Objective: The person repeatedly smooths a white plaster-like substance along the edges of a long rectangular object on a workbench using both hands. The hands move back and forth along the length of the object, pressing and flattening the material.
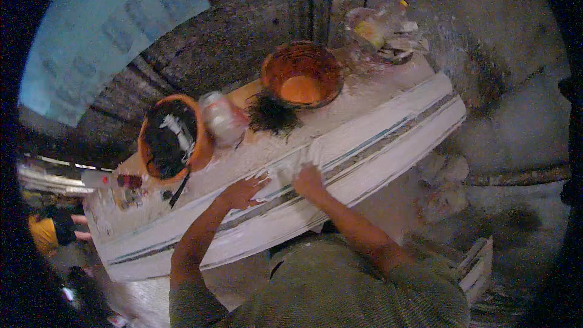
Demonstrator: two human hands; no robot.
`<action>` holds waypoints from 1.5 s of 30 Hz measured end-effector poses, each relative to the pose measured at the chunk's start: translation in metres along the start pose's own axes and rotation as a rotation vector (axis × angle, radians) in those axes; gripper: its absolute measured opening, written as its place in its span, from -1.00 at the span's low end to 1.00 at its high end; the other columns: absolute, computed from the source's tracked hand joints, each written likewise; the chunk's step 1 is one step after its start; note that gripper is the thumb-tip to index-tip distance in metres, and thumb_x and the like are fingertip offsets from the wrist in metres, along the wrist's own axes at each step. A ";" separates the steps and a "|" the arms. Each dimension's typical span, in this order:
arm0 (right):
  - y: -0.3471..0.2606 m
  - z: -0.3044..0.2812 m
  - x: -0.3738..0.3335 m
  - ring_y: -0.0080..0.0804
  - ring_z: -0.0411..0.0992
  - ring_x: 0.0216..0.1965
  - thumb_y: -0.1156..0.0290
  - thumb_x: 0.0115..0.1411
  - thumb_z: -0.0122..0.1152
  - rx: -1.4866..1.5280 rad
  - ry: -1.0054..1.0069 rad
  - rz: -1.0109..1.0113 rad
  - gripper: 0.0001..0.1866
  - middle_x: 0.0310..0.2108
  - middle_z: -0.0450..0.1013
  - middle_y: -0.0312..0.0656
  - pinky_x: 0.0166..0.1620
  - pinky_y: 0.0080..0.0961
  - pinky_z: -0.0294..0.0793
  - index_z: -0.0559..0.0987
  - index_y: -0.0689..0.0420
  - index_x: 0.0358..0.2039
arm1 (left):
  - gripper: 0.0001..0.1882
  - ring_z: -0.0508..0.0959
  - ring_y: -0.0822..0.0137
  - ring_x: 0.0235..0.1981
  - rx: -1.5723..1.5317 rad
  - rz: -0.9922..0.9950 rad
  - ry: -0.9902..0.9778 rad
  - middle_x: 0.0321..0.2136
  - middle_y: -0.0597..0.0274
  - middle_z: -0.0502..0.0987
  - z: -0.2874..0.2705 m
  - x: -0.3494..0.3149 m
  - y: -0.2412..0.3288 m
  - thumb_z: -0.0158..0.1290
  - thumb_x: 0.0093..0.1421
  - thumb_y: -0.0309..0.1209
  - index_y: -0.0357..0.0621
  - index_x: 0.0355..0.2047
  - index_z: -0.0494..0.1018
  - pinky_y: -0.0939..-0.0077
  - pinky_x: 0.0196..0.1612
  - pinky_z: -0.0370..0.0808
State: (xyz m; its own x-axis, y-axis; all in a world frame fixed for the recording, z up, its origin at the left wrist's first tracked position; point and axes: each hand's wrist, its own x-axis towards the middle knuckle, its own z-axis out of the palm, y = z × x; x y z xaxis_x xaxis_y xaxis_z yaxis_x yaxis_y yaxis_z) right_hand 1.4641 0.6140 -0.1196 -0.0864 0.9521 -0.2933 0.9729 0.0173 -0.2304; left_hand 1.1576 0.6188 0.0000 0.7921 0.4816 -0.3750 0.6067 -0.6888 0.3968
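Note:
A long white grooved moulding [388, 167] lies slantwise across the bench in front of me, with dark lines along its grooves. My left hand [243, 193] rests on it with fingers stretched out and white, paste-like stuff on the fingertips. Just to its right, my right hand [310, 179] is closed over the moulding. White paste smears that hand's fingers, and blur hides what they hold, if anything. Between the hands sits a pale whitish patch [282, 174]. Beyond them lies a dark tuft of fibres [272, 115].
An orange tub [203, 146] with a dark inside and white-coated items stands at left, beside a clear bag of white material [222, 120]. Farther back is an orange bowl [328, 76]. Bags and scraps [388, 36] crowd the far right end. Someone in yellow and dark clothing [44, 231] is at far left.

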 end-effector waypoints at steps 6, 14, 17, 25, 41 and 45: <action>0.103 -0.060 0.047 0.25 0.30 0.28 0.01 0.29 0.02 0.046 -0.185 0.032 -0.44 0.19 0.41 0.26 0.36 0.16 0.17 0.65 0.25 -0.03 | -0.04 0.22 -0.14 0.42 -0.057 0.045 0.050 0.51 -0.10 -0.05 -0.045 0.185 0.056 0.06 0.33 0.06 -0.04 0.53 -0.15 0.02 0.39 0.28; 0.345 -0.103 0.090 0.24 0.42 0.14 0.07 0.29 0.03 -0.116 0.225 0.226 -0.55 -0.01 0.54 0.14 0.30 0.29 0.22 0.69 0.07 -0.04 | -0.10 0.21 -0.17 0.42 -0.171 0.166 0.126 0.50 0.01 0.02 -0.091 0.346 0.133 0.00 0.36 0.08 0.03 0.53 -0.11 -0.04 0.40 0.25; 0.338 -0.118 0.086 0.22 0.50 -0.02 0.11 0.27 0.05 -0.159 0.388 0.169 -0.60 -0.15 0.61 0.13 0.17 0.26 0.33 0.70 0.10 -0.15 | -0.12 0.18 -0.17 0.43 -0.139 0.212 0.066 0.52 0.09 -0.03 -0.081 0.337 0.134 0.02 0.35 0.05 0.09 0.53 -0.11 -0.03 0.40 0.26; 0.115 -0.070 0.014 0.17 0.34 0.27 0.00 0.34 -0.01 -0.058 0.028 0.045 -0.38 0.21 0.42 0.20 0.35 0.05 0.24 0.61 0.33 0.05 | -0.05 0.18 -0.12 0.44 -0.009 0.060 -0.074 0.53 0.15 -0.05 -0.036 0.166 0.089 0.16 0.24 -0.18 0.14 0.53 -0.10 -0.06 0.34 0.33; 0.438 -0.084 0.180 0.12 0.58 -0.17 0.18 0.33 -0.03 -0.240 0.130 0.147 -0.62 -0.22 0.61 0.16 -0.03 0.10 0.53 0.69 0.14 -0.28 | -0.04 0.24 -0.12 0.41 0.023 -0.005 0.063 0.53 -0.02 -0.08 -0.030 0.089 0.044 0.12 0.29 -0.02 0.06 0.54 -0.15 -0.01 0.35 0.31; 0.354 -0.043 0.141 0.43 0.40 0.12 0.03 0.37 -0.08 -0.419 0.262 -0.198 -0.47 0.06 0.48 0.33 0.22 0.27 0.33 0.63 0.21 0.00 | -0.03 0.21 -0.16 0.42 -0.028 -0.016 0.006 0.53 -0.03 -0.08 -0.045 0.146 0.061 0.10 0.31 -0.02 0.09 0.54 -0.19 -0.03 0.40 0.25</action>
State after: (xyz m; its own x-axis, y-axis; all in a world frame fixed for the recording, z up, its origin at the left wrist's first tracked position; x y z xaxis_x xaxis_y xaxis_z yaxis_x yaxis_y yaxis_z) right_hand 1.8053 0.7674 -0.2025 -0.2732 0.9616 -0.0279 0.9501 0.2742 0.1486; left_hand 1.3130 0.6711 0.0071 0.7824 0.4959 -0.3768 0.6211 -0.6656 0.4137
